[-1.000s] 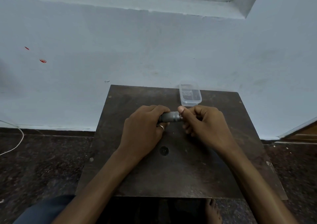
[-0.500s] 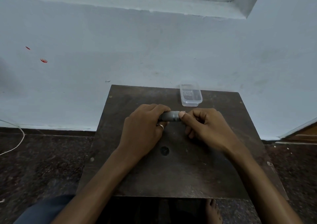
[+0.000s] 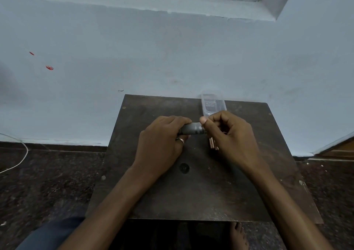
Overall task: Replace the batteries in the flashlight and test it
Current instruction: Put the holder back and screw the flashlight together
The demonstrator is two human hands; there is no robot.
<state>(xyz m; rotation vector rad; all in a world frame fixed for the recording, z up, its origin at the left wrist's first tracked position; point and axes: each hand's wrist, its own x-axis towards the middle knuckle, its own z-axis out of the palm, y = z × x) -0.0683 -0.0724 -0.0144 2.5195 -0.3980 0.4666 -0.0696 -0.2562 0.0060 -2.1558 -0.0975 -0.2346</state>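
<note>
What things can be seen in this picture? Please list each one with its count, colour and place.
flashlight: one, grey, held level above the table
copper-coloured pieces: count unclear, under the right hand, perhaps batteries
plastic box: one, clear, far edge of the table
table: one, dark brown, against the wall
round mark: one, dark, table middle
wire: one, white, floor at left
ring: one, silver, on the left hand
left hand: grips the flashlight body
right hand: at the flashlight's right end

Bare table [image 3: 201,196] near the body; clear box [image 3: 213,104] just behind the right hand [image 3: 231,136].
</note>
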